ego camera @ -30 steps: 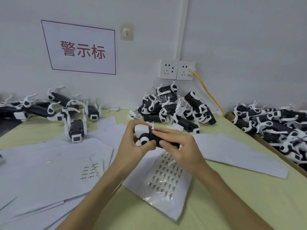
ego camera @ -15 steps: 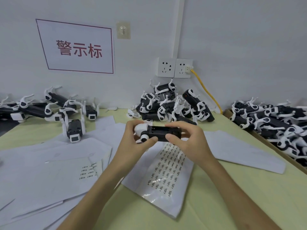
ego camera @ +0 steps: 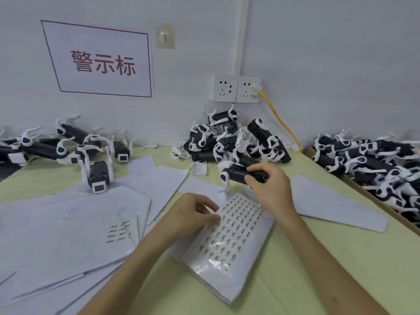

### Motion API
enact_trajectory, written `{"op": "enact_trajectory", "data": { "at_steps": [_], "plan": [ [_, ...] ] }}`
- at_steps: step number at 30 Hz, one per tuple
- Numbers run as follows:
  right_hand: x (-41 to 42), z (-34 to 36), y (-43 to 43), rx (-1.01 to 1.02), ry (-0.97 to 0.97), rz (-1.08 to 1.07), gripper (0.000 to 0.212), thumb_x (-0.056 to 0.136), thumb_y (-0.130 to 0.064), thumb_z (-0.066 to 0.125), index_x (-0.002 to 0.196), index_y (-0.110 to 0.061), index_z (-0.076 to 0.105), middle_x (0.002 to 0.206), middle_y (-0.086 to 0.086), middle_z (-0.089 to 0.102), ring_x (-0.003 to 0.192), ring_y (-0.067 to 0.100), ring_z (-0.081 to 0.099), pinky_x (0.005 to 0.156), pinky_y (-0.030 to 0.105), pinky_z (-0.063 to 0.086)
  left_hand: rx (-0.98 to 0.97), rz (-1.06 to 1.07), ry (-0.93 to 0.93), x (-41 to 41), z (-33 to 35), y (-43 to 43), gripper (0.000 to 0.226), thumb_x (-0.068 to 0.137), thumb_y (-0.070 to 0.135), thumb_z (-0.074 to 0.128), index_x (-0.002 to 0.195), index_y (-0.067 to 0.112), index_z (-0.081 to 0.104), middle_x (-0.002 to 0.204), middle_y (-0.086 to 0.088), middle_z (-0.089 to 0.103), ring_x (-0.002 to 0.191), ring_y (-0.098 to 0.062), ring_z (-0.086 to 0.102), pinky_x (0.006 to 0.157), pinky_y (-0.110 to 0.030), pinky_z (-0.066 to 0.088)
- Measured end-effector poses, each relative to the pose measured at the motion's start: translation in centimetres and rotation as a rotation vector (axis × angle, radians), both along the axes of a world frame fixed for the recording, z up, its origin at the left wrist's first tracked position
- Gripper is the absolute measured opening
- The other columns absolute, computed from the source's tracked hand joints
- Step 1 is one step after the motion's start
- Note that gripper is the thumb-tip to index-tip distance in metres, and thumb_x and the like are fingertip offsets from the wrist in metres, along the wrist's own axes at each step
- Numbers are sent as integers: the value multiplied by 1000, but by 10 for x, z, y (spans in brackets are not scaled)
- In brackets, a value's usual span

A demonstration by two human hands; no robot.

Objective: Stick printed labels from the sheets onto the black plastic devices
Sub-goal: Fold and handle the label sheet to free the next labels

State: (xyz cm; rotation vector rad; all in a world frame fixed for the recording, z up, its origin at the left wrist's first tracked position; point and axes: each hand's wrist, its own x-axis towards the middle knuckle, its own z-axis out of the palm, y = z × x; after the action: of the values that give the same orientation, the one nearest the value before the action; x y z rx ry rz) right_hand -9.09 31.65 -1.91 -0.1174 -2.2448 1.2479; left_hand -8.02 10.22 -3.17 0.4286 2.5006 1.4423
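The right hand (ego camera: 270, 189) grips a black device (ego camera: 237, 172) by its stiff body just beyond the label sheet (ego camera: 236, 235). The device looks light, and its thin white legs (ego camera: 226, 185) look fragile. The left hand (ego camera: 189, 215) has curled fingertips at the sheet's left edge; whether they pinch anything I cannot tell.

Bare desk (ego camera: 375, 258) lay open at near right. Device piles (ego camera: 227, 142) blocked the back, a box (ego camera: 363, 191) the right edge, loose sheets (ego camera: 56, 235) the left.
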Motion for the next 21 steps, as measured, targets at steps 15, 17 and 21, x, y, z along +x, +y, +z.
{"op": "enact_trajectory", "data": {
  "at_steps": [15,17,21],
  "plan": [
    [19,4,-24,309,-43,625,24,82,-5,74,86,-29,75,91,-11,67,81,12,62,75,15,44,346,71,-90,-4,-1,-6,30,93,1,68,114,21,61,70,5,72,64,-8,63,75,-25,50],
    [18,3,-22,335,-85,644,26,81,-6,75,89,-30,75,92,-13,67,83,11,63,75,13,44,336,65,-75,-5,-1,-7,30,93,0,66,115,21,61,69,6,71,61,-7,61,71,-23,48],
    [15,3,-18,334,-119,657,23,79,-16,79,92,-35,77,94,-16,68,84,10,65,74,11,43,329,51,-50,-4,-1,-7,31,94,0,64,113,24,61,69,6,70,60,-8,57,65,-20,47]
  ]
}}
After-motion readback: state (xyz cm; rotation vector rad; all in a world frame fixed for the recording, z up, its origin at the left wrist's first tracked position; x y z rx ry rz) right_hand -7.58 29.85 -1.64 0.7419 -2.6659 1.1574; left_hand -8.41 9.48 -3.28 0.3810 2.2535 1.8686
